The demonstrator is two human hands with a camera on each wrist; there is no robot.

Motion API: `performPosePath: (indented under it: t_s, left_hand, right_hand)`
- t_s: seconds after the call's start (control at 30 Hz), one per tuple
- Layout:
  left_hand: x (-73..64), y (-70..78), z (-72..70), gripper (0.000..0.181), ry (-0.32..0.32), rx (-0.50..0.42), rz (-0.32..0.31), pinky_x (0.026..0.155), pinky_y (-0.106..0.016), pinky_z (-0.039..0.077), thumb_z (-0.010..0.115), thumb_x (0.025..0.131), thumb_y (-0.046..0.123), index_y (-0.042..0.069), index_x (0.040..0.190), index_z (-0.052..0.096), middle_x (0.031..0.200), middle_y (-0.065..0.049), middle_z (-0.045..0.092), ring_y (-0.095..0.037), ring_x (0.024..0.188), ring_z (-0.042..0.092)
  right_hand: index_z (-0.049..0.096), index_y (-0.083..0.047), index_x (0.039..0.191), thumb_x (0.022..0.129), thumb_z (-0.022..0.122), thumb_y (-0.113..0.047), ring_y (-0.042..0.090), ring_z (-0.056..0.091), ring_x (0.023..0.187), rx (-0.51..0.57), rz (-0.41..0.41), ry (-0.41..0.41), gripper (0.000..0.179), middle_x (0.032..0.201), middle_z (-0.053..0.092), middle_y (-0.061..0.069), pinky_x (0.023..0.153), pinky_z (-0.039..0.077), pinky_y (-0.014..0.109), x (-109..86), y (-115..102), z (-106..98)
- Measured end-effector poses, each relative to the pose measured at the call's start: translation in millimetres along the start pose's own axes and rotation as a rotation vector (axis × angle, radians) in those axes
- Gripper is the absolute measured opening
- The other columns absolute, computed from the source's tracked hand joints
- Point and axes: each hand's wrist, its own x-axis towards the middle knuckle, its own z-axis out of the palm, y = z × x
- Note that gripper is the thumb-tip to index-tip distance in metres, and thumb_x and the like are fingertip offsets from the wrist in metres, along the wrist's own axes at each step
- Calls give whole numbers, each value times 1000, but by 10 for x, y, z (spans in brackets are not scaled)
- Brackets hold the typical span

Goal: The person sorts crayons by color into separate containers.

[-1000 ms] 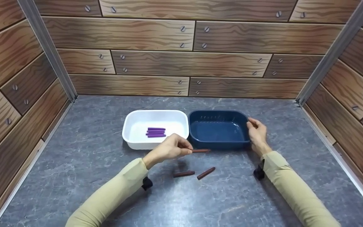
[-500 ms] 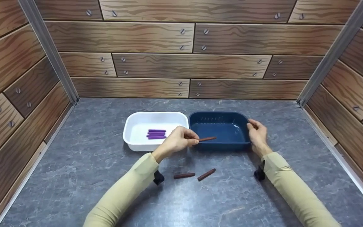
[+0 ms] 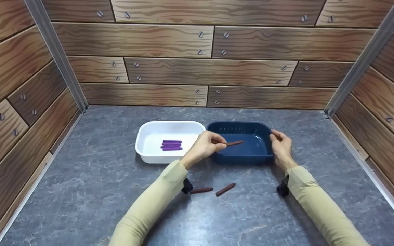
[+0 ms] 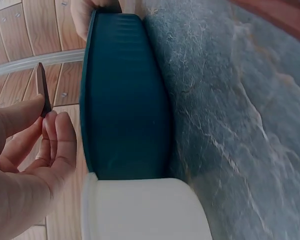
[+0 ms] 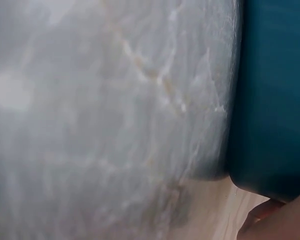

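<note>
Left hand (image 3: 205, 145) pinches a brown crayon (image 3: 235, 142) by one end above the navy tub (image 3: 245, 159); right hand (image 3: 281, 145) grips that tub's end, apparently to steady it. Purple crayons (image 3: 172, 149) lie in the white tub (image 3: 159, 159) (colours seemingly kept apart), two loose brown crayons (image 3: 225, 189) on the bench (image 3: 80, 191)

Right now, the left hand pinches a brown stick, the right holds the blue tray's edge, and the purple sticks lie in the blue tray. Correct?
No: the head view shows the purple sticks in the white tray, not the blue tray. The left hand pinches a brown stick and the right hand holds the blue tray's edge.
</note>
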Motion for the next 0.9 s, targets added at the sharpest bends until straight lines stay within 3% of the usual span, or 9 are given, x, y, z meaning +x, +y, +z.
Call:
performPosePath:
  t_s: [0.2,0.57,0.77,0.9]
  left_hand:
    - [173,16,60,8,35,-5,-14,61,-19,46,71,89,10,6,92,77,82,-1,71,-6,68,55]
    - [405,-13,213,7,59,21,-55,62,-19,48,73,87,10,8,91,78,85,-2,74,-6,67,58]
    - [532,-15,330,5,43,168,-106,76,-23,51,75,85,13,11,87,80,85,1,75,-8,80,61]
    - [600,-17,404,3,35,249,-173,86,-27,51,78,82,14,15,84,80,91,2,76,-10,90,62]
  right_hand:
    - [50,-3,142,103,47,-14,11,50,106,-9,0,9,41,137,52,16,87,41,19,-7,-8,0]
    - [48,-6,144,104,45,-17,20,48,120,-24,33,-14,42,141,50,15,93,41,23,-29,5,30]
    - [49,-4,142,103,46,-15,15,49,112,-15,9,1,41,138,51,16,91,41,21,-15,-1,16]
    - [49,-4,142,103,46,-15,13,50,109,-24,12,2,41,137,51,16,90,41,21,-7,6,3]
